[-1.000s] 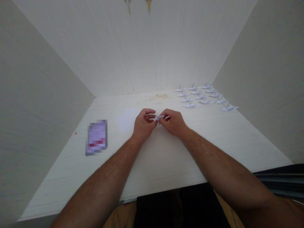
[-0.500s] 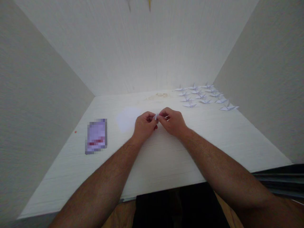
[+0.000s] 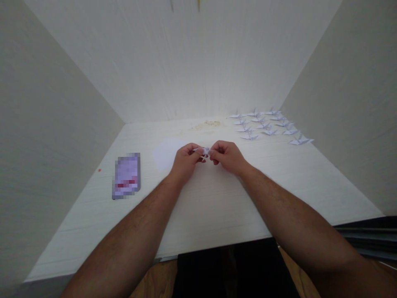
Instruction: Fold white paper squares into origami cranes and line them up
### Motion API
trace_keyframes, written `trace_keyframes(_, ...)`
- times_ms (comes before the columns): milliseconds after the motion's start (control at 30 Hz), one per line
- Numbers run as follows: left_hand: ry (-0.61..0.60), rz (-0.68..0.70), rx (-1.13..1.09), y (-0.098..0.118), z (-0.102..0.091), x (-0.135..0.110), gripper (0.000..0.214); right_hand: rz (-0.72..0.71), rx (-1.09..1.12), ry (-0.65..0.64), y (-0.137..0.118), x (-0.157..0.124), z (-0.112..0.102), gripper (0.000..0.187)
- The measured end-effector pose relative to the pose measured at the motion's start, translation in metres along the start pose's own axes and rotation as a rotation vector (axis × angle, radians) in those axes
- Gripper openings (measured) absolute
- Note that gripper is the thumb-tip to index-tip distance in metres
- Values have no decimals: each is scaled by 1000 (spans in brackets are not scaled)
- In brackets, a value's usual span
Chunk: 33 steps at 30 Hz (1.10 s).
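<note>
Both hands meet over the middle of the white table (image 3: pixel 217 207). My left hand (image 3: pixel 185 159) and my right hand (image 3: pixel 227 156) each pinch a small folded piece of pale paper (image 3: pixel 204 150) between them, fingers curled closed on it. The paper looks like a tiny origami figure, held just above the tabletop and partly hidden by my fingertips. A flat white sheet of paper (image 3: pixel 166 152) lies just left of my left hand.
Several finished paper cranes (image 3: pixel 265 125) stand in rows at the back right corner, one more crane (image 3: pixel 300 140) apart to the right. A pixelated purple rectangular object (image 3: pixel 127 175) lies at the left. White walls enclose three sides. A brownish stain (image 3: pixel 207 123) marks the back.
My hands have shifted slightly and turned the small folded paper between the fingertips; a thin point of it now sticks out to the left. Everything else on the table is unmoved.
</note>
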<state>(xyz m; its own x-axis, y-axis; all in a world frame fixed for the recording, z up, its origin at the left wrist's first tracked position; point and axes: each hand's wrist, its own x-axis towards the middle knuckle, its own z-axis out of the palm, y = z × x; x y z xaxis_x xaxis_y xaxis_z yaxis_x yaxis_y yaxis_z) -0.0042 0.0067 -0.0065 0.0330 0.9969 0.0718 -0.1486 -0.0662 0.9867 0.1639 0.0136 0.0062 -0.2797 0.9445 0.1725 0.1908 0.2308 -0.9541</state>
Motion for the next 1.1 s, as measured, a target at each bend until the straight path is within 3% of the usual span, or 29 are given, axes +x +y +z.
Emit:
trace_keyframes(333, -142, -77, -219, 14, -2, -6, 29, 90, 412, -185, 1, 0, -3, 26)
trace_keyframes(1000, -372, -160, -419, 20, -9, -10, 30, 110, 663, -398, -5, -5, -2, 34)
trace_keyframes(1100, -361, -188, -425, 20, -10, -10, 28, 121, 673, -374, -4, -5, -5, 34)
